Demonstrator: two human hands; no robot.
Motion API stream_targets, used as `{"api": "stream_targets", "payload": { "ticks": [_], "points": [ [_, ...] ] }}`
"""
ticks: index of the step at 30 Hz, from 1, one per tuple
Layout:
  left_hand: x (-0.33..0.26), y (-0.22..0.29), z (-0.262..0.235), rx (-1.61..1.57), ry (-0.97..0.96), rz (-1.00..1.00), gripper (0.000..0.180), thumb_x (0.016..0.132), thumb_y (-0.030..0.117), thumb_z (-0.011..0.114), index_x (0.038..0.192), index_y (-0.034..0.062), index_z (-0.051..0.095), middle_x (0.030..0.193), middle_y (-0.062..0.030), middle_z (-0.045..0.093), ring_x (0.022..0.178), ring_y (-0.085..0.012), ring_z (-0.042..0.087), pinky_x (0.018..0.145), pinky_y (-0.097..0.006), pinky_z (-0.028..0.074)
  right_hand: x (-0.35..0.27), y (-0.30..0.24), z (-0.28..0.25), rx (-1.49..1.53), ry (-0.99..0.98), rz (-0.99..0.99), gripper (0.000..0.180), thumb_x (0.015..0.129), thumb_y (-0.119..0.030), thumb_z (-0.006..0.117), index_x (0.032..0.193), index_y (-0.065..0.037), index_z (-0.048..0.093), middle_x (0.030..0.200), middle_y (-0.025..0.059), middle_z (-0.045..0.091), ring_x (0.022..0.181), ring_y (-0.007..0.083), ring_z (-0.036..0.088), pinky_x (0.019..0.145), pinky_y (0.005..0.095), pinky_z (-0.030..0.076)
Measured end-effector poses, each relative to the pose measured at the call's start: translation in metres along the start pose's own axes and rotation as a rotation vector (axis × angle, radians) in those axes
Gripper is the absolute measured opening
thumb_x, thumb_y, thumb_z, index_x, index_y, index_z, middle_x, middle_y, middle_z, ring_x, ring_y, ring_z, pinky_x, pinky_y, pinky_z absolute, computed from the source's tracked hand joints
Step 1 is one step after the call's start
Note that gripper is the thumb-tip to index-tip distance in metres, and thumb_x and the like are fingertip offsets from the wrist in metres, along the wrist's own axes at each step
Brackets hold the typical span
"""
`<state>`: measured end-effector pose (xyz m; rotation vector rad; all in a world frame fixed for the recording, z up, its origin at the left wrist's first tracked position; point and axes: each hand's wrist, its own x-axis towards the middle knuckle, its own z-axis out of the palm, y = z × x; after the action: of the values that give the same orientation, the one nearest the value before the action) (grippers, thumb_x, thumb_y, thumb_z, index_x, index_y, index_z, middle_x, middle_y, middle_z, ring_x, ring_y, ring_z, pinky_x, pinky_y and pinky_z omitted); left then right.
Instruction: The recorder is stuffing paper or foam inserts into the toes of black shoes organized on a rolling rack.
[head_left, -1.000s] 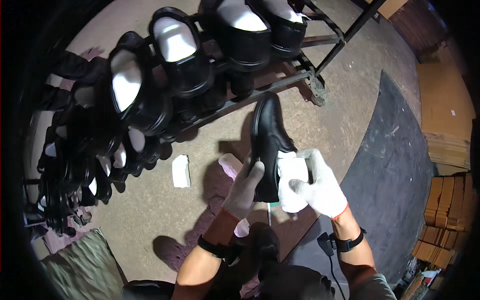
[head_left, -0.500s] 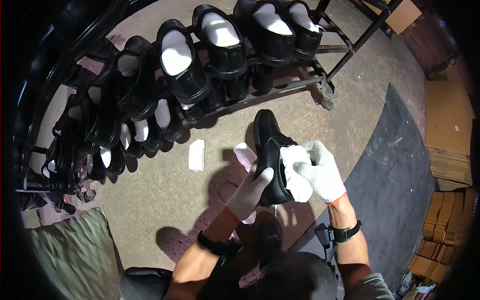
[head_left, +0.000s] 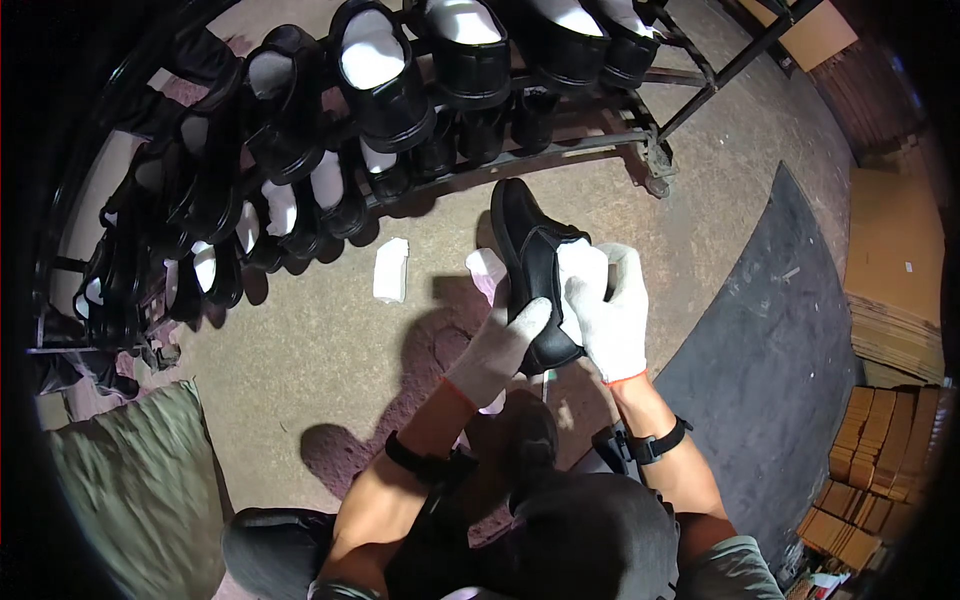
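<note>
Both gloved hands hold a black leather shoe above the concrete floor, near the front edge of the shoe rack. The left hand has its grip clamped on the heel; the right hand presses white paper stuffing into the opening, fingers closed on it

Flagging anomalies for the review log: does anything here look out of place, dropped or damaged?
Only a little. A white wad of paper lies loose on the floor below the shoe rack, where the racked shoes have white stuffing inside them. The black shoe held between the left hand and right hand looks undamaged.
</note>
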<state>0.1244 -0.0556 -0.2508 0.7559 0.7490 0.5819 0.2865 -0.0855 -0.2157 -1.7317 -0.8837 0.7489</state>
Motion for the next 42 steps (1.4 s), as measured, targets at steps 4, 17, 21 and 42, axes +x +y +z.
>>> {"api": "stream_targets", "payload": {
  "ticks": [4, 17, 21, 42],
  "points": [
    [0.02, -0.022, -0.02, -0.017, 0.087, 0.103, 0.057, 0.114, 0.025, 0.053, 0.165, 0.0046, 0.037, 0.149, -0.0093, 0.057, 0.134, -0.0179, 0.058, 0.114, -0.036, 0.05, 0.002, 0.002, -0.018, -0.001, -0.314, -0.018, 0.04, 0.093, -0.014, 0.078, 0.128, -0.001, 0.064, 0.097, 0.0105, 0.073, 0.088, 0.0129, 0.066, 0.082, 0.0326, 0.057],
    [0.031, -0.012, 0.004, 0.36, 0.082, 0.315, 0.063, 0.11, 0.016, 0.059, 0.168, 0.0044, 0.038, 0.158, -0.0227, 0.052, 0.146, -0.0288, 0.048, 0.125, -0.039, 0.034, -0.044, 0.011, -0.019, -0.317, 0.065, -0.214, 0.03, 0.11, -0.012, 0.064, 0.134, 0.006, 0.065, 0.112, 0.0223, 0.074, 0.09, 0.032, 0.074, 0.085, 0.0384, 0.059],
    [0.044, 0.003, 0.03, 0.136, -0.023, 0.278, 0.069, 0.113, 0.02, 0.062, 0.168, -0.0059, 0.03, 0.158, -0.0143, 0.053, 0.143, -0.0175, 0.052, 0.119, -0.032, 0.043, -0.033, 0.0, -0.012, 0.029, 0.31, -0.046, 0.028, 0.111, -0.016, 0.066, 0.132, 0.002, 0.068, 0.107, 0.0126, 0.075, 0.082, 0.0147, 0.067, 0.073, 0.0295, 0.055],
    [0.141, -0.085, -0.042, 1.2, 0.989, 0.217, 0.089, 0.092, 0.039, 0.078, 0.159, -0.0031, 0.038, 0.152, -0.0287, 0.044, 0.135, -0.0452, 0.055, 0.118, -0.051, 0.044, 0.306, 0.091, -0.007, -0.814, 0.274, -0.686, 0.046, 0.094, -0.024, 0.078, 0.131, -0.003, 0.061, 0.134, 0.0297, 0.063, 0.121, 0.0502, 0.062, 0.103, 0.0551, 0.052]
  ]
}}
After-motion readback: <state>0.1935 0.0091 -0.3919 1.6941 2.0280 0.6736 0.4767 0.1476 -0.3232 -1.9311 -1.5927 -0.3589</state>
